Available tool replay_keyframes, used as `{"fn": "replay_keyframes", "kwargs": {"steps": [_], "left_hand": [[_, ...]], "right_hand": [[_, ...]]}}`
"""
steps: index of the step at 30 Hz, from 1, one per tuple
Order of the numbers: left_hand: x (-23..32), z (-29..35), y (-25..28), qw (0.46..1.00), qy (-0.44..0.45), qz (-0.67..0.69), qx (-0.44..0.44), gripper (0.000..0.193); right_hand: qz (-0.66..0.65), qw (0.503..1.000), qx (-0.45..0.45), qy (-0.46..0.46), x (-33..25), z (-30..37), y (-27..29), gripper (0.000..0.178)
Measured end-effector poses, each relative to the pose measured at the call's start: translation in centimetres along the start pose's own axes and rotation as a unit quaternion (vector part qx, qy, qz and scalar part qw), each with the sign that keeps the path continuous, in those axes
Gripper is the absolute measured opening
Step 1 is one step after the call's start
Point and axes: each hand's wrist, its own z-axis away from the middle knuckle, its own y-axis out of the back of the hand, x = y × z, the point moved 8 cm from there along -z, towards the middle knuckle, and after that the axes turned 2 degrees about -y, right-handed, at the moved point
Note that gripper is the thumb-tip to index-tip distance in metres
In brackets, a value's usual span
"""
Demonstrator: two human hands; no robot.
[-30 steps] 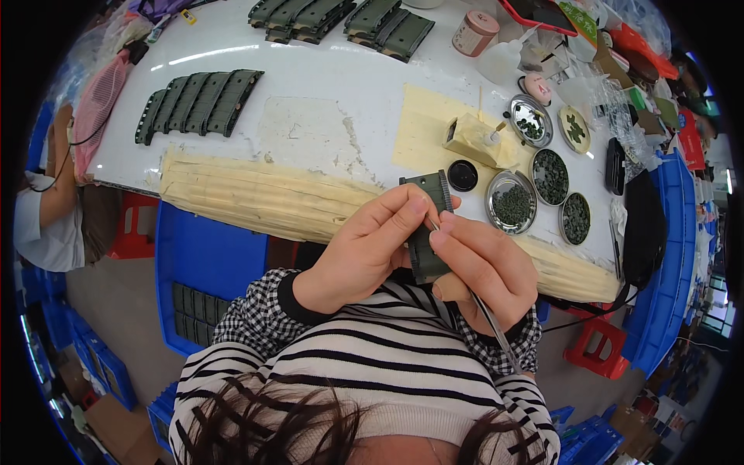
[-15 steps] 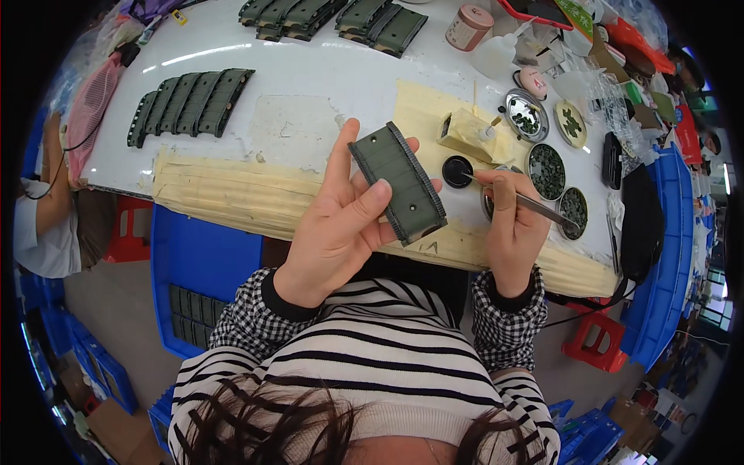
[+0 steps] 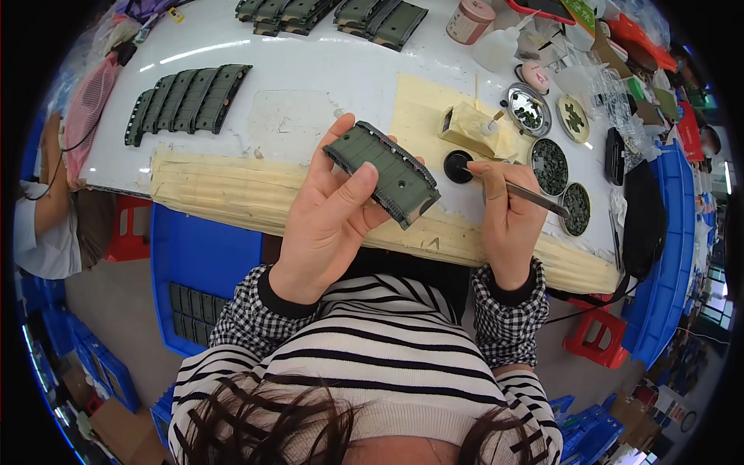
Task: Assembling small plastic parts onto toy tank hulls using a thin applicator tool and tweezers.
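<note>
My left hand (image 3: 329,213) holds a dark green curved plastic panel (image 3: 384,172), tilted, with the thumb across its face and the fingers behind it. Ribbed edges run along its long sides, and a small hole shows near its lower right end. In my right hand (image 3: 508,213) is a pair of metal tweezers (image 3: 535,199), pinched between thumb and fingers. One end of the tweezers reaches the small round pot of black stuff (image 3: 458,166); the other points toward a round tin of small dark green pieces (image 3: 576,209).
More green panels (image 3: 186,101) lie at the left, others (image 3: 380,22) at the back. A taped block (image 3: 474,130), a second tin of pieces (image 3: 549,167), a metal dish (image 3: 528,110) and a pink jar (image 3: 470,21) stand at right. A blue crate (image 3: 205,240) sits below the table's padded edge.
The panel in my left hand has turned and tipped, its upper end moving left. My right hand has shifted slightly, still with the tweezers by the black pot.
</note>
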Motion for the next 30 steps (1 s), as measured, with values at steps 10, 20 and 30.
{"fn": "replay_keyframes", "kwargs": {"steps": [10,20,30], "left_hand": [[-0.3,-0.1,0.6,0.999,-0.003,0.021,0.030,0.048],[-0.3,0.1,0.3,0.999,-0.010,0.033,0.035,0.049],[-0.4,0.1,0.2,0.998,-0.015,0.042,0.037,0.048]], "right_hand": [[-0.152,0.980,-0.026,0.127,-6.1,1.2,2.0,0.013],[-0.245,0.963,-0.056,0.095,-6.0,2.4,-0.5,0.022],[-0.222,0.969,-0.048,0.096,-5.9,2.4,-0.7,0.017]]}}
